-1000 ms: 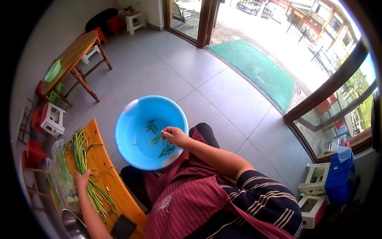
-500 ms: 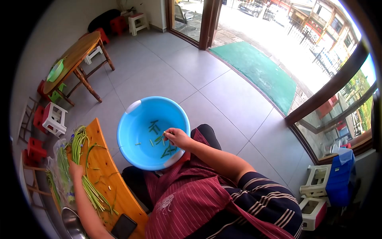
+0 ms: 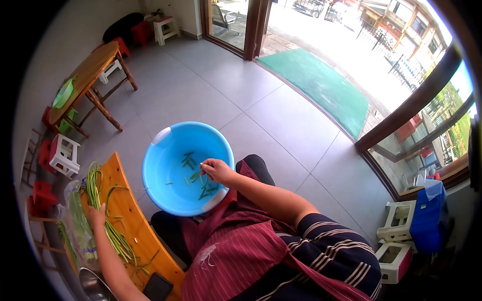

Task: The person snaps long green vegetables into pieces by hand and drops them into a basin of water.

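A blue plastic basin (image 3: 155, 188) stands in front of my knees, with several short pieces of green stem (image 3: 189, 160) scattered on its bottom. Over its right side my right hand (image 3: 217, 172) is closed in a pinch on a short stem piece (image 3: 202, 166). On the wooden bench (image 3: 138, 220) to my left lies a bundle of long, thin garlic scapes (image 3: 94, 186), some curled at the far end. My left hand (image 3: 97, 215) is down on this bundle, its fingers closed about some stems; the fingertips are partly hidden.
Beside the bundle lies a clear plastic bag (image 3: 78, 210) with more greens. A phone (image 3: 157, 287) and a metal bowl (image 3: 93, 285) are at the bench's near end. A wooden table (image 3: 90, 67), small stools (image 3: 64, 155) and a glass door surround the tiled floor.
My left hand has shifted slightly along the bundle, and some stems under it have moved. My right hand stays pinched above the basin. The whole view has shifted a little.
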The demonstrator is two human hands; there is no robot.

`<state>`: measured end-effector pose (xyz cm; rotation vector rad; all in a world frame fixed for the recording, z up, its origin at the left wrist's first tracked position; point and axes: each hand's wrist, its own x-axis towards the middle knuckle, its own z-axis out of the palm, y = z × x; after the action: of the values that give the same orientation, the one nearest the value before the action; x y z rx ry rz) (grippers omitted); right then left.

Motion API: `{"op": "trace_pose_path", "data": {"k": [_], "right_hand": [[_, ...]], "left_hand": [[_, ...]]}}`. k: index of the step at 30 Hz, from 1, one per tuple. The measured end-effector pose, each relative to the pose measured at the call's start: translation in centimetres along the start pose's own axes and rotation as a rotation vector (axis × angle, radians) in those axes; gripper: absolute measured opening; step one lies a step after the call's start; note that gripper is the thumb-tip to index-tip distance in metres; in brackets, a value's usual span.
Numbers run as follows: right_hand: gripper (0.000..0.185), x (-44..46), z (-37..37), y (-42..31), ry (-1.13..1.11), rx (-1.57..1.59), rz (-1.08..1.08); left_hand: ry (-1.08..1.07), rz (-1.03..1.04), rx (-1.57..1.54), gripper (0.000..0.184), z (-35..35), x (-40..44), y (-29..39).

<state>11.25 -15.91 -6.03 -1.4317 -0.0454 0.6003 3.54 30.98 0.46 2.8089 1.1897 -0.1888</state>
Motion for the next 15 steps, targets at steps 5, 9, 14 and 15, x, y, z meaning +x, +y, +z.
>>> {"op": "trace_pose_path", "data": {"k": [5, 9, 14, 15], "right_hand": [[0.016, 0.5, -0.3, -0.3, -0.034, 0.294, 0.034], [0.01, 0.7, 0.3, -1.3, -0.057, 0.557, 0.08], [0.014, 0.7, 0.9, -2.2, -0.107, 0.812, 0.014], [0.015, 0.6, 1.0, -2.2, -0.104, 0.812, 0.011]], "left_hand": [[0.081, 0.031, -0.005, 0.069, -3.2, -4.5, 2.6], [0.415, 0.445, -0.302, 0.05, -2.1, -7.7, 7.1], [-0.152, 0.592, -1.173, 0.034, 4.1, -14.9, 17.7], [-0.322, 0.554, -1.292, 0.035, 5.2, -15.9, 19.2]]}}
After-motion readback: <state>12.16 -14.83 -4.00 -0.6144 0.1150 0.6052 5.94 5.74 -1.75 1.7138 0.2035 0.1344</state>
